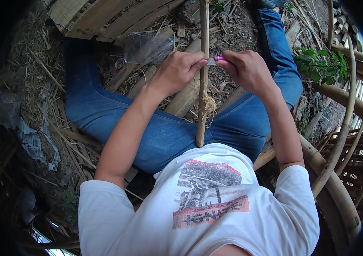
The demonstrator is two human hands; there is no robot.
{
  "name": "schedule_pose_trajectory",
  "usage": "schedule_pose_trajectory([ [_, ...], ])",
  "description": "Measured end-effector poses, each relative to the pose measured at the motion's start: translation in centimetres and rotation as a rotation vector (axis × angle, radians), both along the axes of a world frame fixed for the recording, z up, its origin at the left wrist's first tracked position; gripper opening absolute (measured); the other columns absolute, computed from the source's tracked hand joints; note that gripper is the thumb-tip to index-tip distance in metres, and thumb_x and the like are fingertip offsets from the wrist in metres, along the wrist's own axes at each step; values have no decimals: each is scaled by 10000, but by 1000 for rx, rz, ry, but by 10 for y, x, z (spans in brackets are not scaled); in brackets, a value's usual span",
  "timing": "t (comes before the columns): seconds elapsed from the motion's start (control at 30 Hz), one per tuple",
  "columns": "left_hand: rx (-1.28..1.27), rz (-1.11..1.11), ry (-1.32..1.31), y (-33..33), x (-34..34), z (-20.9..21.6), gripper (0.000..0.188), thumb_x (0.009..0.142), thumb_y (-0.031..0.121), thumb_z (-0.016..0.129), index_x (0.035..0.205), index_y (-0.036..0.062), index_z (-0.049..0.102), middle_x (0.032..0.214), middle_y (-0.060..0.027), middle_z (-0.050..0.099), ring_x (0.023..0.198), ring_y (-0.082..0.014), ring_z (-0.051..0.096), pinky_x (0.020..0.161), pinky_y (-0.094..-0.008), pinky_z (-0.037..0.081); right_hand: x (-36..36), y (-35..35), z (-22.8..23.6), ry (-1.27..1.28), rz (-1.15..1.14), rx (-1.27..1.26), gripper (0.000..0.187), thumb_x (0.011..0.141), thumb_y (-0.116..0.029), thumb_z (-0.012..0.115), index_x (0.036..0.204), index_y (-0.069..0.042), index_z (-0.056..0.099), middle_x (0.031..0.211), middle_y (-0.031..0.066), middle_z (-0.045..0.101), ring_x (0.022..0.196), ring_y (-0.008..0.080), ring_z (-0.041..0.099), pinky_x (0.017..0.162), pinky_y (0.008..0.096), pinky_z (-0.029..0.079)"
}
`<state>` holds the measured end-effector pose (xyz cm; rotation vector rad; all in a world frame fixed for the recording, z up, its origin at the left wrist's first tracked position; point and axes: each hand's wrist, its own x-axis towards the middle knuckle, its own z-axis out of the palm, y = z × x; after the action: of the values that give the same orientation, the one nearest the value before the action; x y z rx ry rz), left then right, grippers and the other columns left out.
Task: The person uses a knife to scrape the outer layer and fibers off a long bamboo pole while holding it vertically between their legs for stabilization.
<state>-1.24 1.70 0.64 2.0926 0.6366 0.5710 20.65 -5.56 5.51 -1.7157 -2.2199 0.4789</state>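
A slim wooden stick runs from the top of the view down to my lap, with a tangle of straw-coloured fibre tied near its lower end. My left hand is closed just left of the stick, thumb and forefinger pinched together. Across from it, my right hand grips a small pink object. Between the two hands a short, pale flat piece crosses the stick. Whether it is a blade or a plastic strip is unclear, and my left fingertips meet its end.
Wooden slats stand at the upper left, beside a clear plastic bag. Cut poles lie between my legs. Curved bamboo poles and a leafy green plant are on the right. Straw and plastic scraps litter the left ground.
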Motion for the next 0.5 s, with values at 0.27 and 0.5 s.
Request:
schedule_pose_trajectory([
  [0.27,51,-14,3,7,0,5,157,967,186,644,973,30,653,718,-197,592,656,-383,598,581,-443,433,-3,-5,-9,37,-44,116,303,974,-390,598,879,-104,632,684,115,639,623,351,639,538,467,481],
  [0.5,116,8,62,32,6,-1,186,974,244,626,921,67,631,746,-178,624,718,-394,634,603,-472,479,1,20,-10,-6,-31,166,269,968,-341,629,898,-81,623,636,134,578,614,362,608,535,462,450],
])
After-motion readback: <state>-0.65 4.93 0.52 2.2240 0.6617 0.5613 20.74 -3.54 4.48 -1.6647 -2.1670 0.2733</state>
